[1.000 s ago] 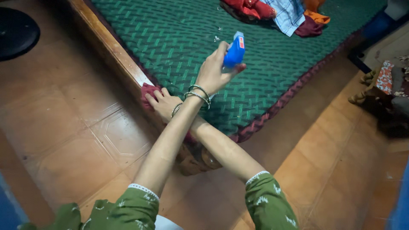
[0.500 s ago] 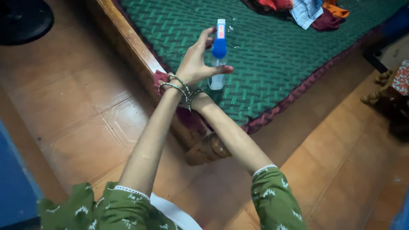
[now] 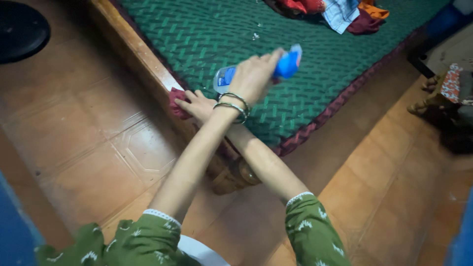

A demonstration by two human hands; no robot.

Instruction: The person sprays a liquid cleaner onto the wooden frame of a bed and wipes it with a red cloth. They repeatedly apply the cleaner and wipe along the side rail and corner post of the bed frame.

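My arms are crossed over the corner of a bed. My left hand [image 3: 254, 75] grips a spray bottle [image 3: 224, 77] with a clear body and blue head [image 3: 288, 64]; the bottle lies tilted sideways above the green woven mat [image 3: 315, 49]. My right hand [image 3: 198, 105] reaches under the left arm and presses a maroon cloth [image 3: 176, 102] against the wooden bed frame [image 3: 140, 56] at its edge. Both wrists wear metal bangles.
A heap of red, blue-checked and orange clothes [image 3: 340, 12] lies at the mat's far end. A dark round object [image 3: 19, 29] sits on the tiled floor at top left. A patterned cushion on carved furniture [image 3: 451, 88] stands at the right.
The spray bottle has gone from upright to lying sideways in my left hand. My right hand, hidden half a second ago, shows again on the maroon cloth at the frame edge.
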